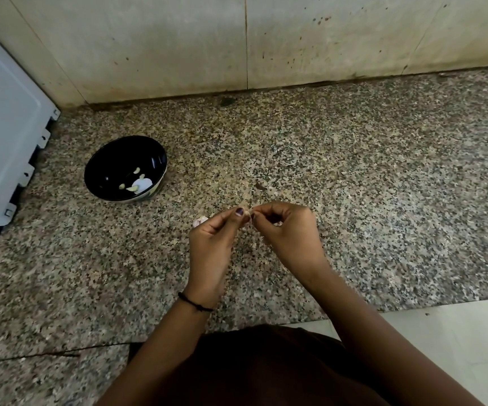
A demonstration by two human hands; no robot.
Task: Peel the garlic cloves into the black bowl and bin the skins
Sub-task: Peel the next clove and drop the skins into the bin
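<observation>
One wide-angle head view looks forward and steeply down at the worktop (368, 177), close above the left hand (216, 238) and right hand (289, 230), reaching the wall (163, 39) at its far edge.

Both bare forearms are reaching forward — the left hand (216, 238) and right hand (289, 230) are meeting at curled fingertips, pinching a small pale garlic clove (247, 213).

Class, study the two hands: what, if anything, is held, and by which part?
A small garlic clove, pinched at its ends: the left hand takes its left end, the right hand its right end. It is mostly hidden.
</observation>
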